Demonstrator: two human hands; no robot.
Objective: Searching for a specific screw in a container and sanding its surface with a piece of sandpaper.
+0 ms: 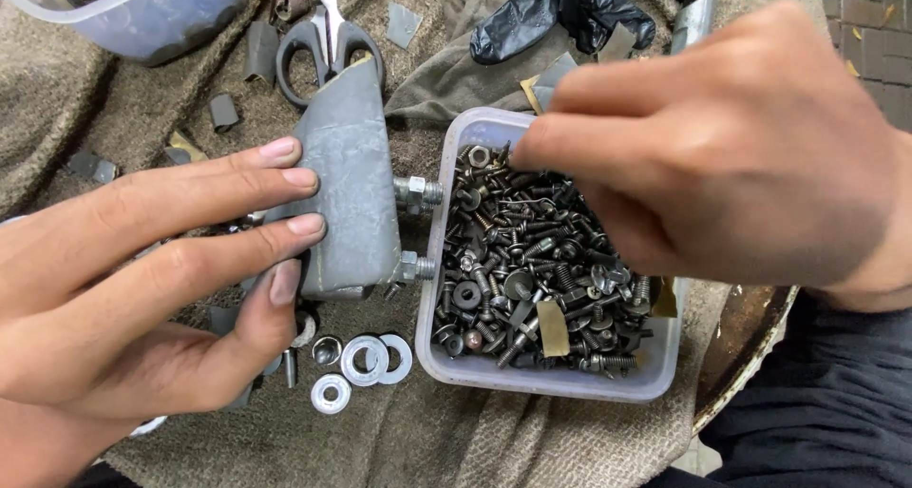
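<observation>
- The left hand (142, 288) lies flat on a grey metal block (350, 189), fingers pressed together and stretched along its face, thumb curled under the lower edge.
- The block lies on the brown cloth (114, 117), just left of the tub, with two bolts (416, 231) sticking out of its right side toward the tub wall.
- The right hand (722, 146) hovers over the clear plastic tub (551, 379), fingers bunched, tips down at the tub's upper left corner; I cannot tell whether they pinch anything.
- The tub is full of dark screws, nuts and washers (532, 269).
- Loose washers (366, 360) lie on the cloth below the block, near the left thumb.
- Scissors (323, 37) with dark handles lie above the block.
- A second tub (142, 18) stands in the top left corner.
- A black glove (560, 13) lies crumpled at the top, beyond the right hand.
- Small grey scraps (223, 113) are scattered over the cloth.
</observation>
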